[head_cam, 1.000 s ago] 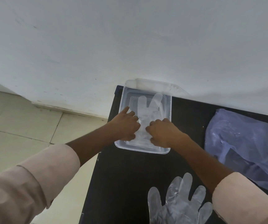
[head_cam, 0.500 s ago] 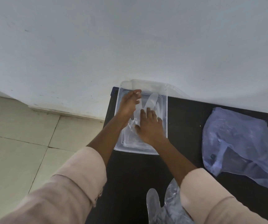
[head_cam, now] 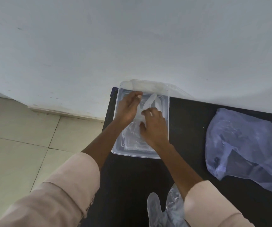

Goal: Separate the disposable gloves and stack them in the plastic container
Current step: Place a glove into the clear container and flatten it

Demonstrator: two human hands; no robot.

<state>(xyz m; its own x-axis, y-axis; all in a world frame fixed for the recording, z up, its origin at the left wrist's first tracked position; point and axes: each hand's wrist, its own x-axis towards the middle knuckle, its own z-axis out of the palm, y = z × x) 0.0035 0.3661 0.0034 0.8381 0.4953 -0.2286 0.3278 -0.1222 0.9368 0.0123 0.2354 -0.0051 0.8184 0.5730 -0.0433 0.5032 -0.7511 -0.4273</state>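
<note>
The left hand [head_cam: 127, 110] reaches deep into the clear plastic container [head_cam: 167, 112], its fingers [head_cam: 136, 94] loosely curled near the far wall; whether they pinch any film cannot be told. Just right of them, a see-through glove [head_cam: 150, 101] lies flat in the container, its finger-tubes pointing toward the wall. The right hand [head_cam: 155, 126] rests on the glove with its fingers [head_cam: 146, 111] spread and bent, pressing down, not gripping. Nearer the person than both hands, on the black bench [head_cam: 132, 177], more gloves [head_cam: 163, 210] wait (how many layers is unclear, partly hidden by the right sleeve). Well right of the fingers lies a bluish plastic bag [head_cam: 243, 149]. By my judgement, at least one glove is stacked and being smoothed; the near pile remains to be separated and moved.
</note>
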